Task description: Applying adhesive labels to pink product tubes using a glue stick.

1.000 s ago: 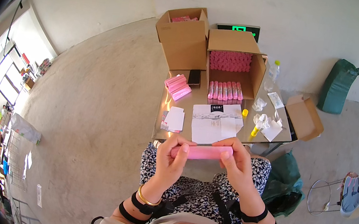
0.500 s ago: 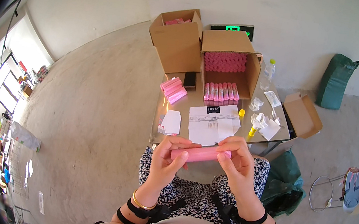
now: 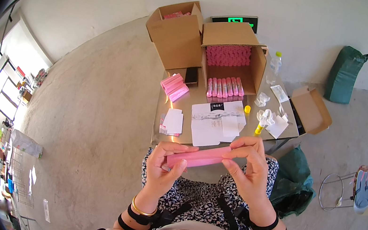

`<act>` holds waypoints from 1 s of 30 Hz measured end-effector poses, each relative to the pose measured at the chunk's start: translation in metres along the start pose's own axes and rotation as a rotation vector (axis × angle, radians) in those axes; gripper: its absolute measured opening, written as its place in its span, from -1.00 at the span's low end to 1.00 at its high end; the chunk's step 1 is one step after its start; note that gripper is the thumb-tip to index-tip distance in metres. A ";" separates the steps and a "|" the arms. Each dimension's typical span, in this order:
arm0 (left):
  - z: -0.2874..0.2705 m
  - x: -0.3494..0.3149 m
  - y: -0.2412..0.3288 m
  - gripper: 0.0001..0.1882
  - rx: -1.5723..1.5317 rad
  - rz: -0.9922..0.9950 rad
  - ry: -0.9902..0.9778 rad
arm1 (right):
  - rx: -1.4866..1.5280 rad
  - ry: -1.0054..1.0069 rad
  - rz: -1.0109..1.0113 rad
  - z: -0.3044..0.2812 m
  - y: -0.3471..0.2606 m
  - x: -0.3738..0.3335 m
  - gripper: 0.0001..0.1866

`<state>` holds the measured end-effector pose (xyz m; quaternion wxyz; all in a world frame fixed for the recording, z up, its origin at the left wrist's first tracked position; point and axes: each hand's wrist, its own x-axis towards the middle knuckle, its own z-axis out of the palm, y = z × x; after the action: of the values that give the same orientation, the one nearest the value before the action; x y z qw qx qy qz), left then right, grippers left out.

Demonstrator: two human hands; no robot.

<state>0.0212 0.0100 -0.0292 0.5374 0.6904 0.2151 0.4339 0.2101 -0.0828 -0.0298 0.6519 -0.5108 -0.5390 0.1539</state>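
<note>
A smooth pink roll (image 3: 201, 157) is held crosswise above my lap, tilted a little up to the right. My left hand (image 3: 165, 161) has its fingers and thumb closed around the left end. At the other end, my right hand (image 3: 248, 165) pinches the roll between thumb and fingers. Just beyond them on the table lie white printed sheets (image 3: 205, 130) and a stack of white cards (image 3: 173, 121). Several plain pink rolls (image 3: 174, 87) are piled at the table's left. A row of pink rolls with labels (image 3: 225, 88) sits at the mouth of a cardboard box (image 3: 234, 36).
A second carton (image 3: 178, 42) stands at the back left, beside a dark flat object (image 3: 191, 75). On the right are a yellow glue stick (image 3: 259, 128), its yellow cap (image 3: 247, 109), crumpled tissue (image 3: 267, 117) and a clear bottle (image 3: 274, 66). A green bag (image 3: 291, 186) rests by my right knee.
The roll is tilted more, its left end lower and its right end higher. My right hand has moved slightly up and right. The view has shifted a little.
</note>
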 end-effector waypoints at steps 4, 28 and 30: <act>0.001 0.001 -0.005 -0.77 0.038 0.002 -0.005 | 0.081 -0.012 0.053 0.000 0.011 -0.001 -0.87; 0.049 0.051 -0.229 -0.67 -0.247 -0.924 -0.276 | 0.503 0.217 0.899 -0.053 0.193 -0.073 -0.81; 0.055 0.061 -0.271 -0.66 0.025 -0.922 -0.198 | 0.453 0.373 0.852 -0.070 0.200 -0.075 -0.83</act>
<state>0.1447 0.1154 -0.2615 0.6836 0.5674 0.4521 0.0795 0.3124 -0.0876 -0.2300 0.7106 -0.5498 -0.1111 0.4247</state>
